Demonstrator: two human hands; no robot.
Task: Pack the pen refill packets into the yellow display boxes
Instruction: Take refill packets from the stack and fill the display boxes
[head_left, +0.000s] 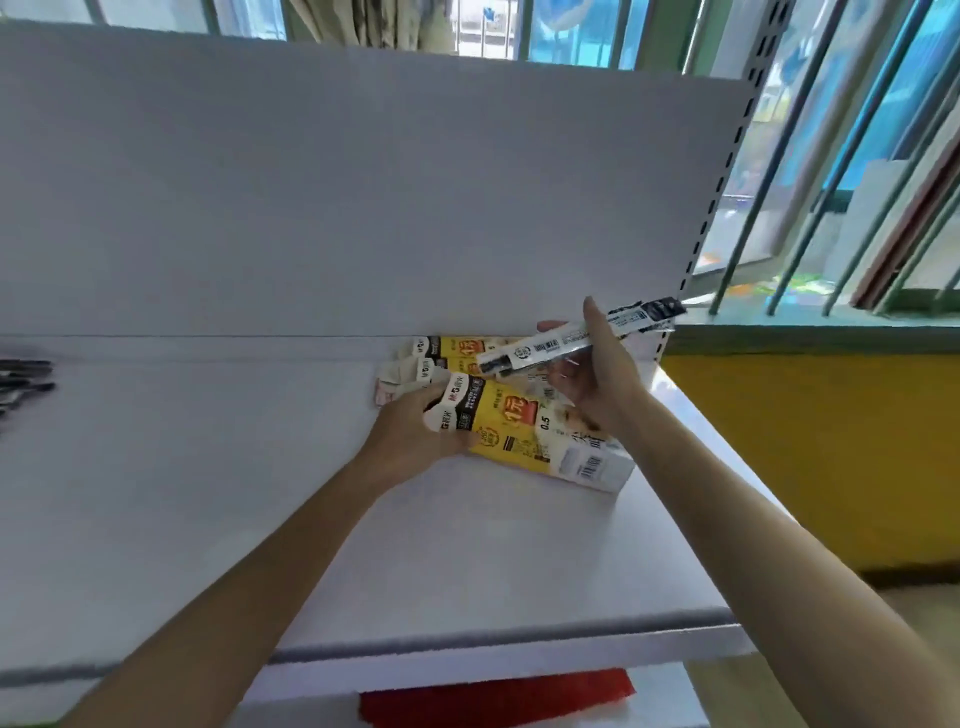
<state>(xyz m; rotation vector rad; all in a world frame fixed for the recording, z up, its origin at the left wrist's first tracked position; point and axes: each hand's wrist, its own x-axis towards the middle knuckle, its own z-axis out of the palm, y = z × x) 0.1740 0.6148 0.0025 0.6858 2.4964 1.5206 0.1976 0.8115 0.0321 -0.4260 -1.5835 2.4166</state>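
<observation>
Probably early-to-mid task, head view only. Left hand (415, 423) grips the flap end of the front yellow display box (524, 431), which lies on the shelf (208, 493). Right hand (597, 376) pinches one pen refill packet (561, 343) just above that box, not yet inserted. Second box (462, 347) sits behind. Fill level of both is hidden. Dark items (23, 384) far left are too blurred to identify.

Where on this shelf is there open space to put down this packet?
Widest bare patch: the shelf between the dark pens at far left and the yellow display boxes. Another bare strip runs along the front edge. Crowded: the back right, where the left hand grips a box and the right hand holds the refill packet.
</observation>
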